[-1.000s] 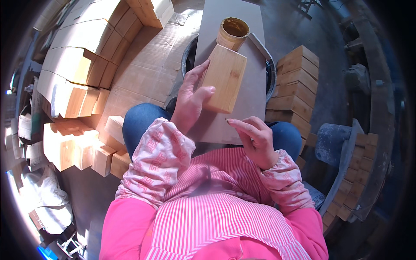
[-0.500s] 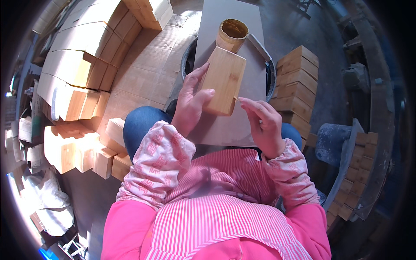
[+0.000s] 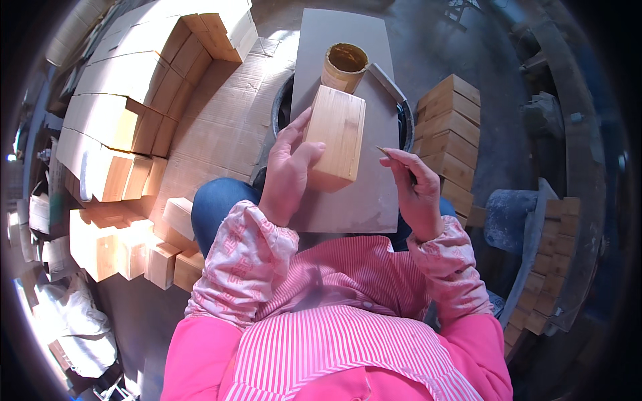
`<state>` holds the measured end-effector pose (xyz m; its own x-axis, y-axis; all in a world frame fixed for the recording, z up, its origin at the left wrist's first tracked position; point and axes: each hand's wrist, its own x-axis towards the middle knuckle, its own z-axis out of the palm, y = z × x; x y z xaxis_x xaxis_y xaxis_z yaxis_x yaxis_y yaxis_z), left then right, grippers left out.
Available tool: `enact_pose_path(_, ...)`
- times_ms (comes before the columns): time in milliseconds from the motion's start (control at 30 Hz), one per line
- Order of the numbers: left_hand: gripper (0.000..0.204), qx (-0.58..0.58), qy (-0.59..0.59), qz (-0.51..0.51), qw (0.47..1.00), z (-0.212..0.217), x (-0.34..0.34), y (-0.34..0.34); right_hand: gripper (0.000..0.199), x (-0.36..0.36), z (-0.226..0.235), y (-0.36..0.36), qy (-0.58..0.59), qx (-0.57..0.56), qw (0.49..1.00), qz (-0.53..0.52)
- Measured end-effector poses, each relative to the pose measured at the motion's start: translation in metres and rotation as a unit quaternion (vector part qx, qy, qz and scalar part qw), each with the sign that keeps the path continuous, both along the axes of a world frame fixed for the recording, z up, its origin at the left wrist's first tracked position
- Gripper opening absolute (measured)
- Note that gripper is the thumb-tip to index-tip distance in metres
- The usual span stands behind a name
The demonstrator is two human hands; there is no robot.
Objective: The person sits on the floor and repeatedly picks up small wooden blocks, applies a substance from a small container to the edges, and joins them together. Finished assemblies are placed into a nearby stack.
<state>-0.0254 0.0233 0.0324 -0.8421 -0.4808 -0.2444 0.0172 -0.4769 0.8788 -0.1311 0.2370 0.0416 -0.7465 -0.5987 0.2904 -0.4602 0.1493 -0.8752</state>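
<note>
A light wooden box (image 3: 338,137) is held tilted above the grey board, its front and side faces showing. My left hand (image 3: 289,164) grips it from the left, thumb on the face and fingers along the edge. To the right of the box, and apart from it, my right hand (image 3: 416,187) pinches a thin, small stick-like piece (image 3: 382,150) between thumb and forefinger; its exact kind is too small to make out. Behind the box a round tub (image 3: 344,75) with brownish paste around its inside stands on the grey board (image 3: 314,217).
Stacked wooden boxes (image 3: 154,77) line the left on cardboard (image 3: 221,113). Another row (image 3: 448,134) stands to the right of the board. A flat bar (image 3: 388,83) lies beside the tub. Farther right are a blue stool-like thing (image 3: 508,220) and small wooden blocks (image 3: 552,267).
My right hand has drawn away from the box's edge with the thin piece. The box has turned so that its right side shows more, and sits slightly lower in view.
</note>
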Motion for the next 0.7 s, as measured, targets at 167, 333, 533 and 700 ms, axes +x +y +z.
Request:
enact_pose_path(167,0.065,0.023,-0.026,0.001,0.999,0.027,-0.008,-0.002,0.029,-0.021,0.01,-0.018,0.126,0.046,0.989,0.056)
enact_pose_path(333,0.065,0.032,-0.035,0.004,0.999,0.033,-0.008,-0.003,0.03,-0.031,0.018,-0.029,0.295,0.106,0.947,0.064)
enact_pose_path(533,0.065,0.048,-0.037,0.026,0.998,0.032,-0.009,-0.002,0.028,-0.028,0.02,-0.032,0.18,0.088,0.978,0.06)
enact_pose_path(700,0.07,0.034,-0.051,0.045,0.997,0.033,-0.009,0.001,0.028,-0.016,0.029,-0.024,0.164,0.114,0.977,0.071)
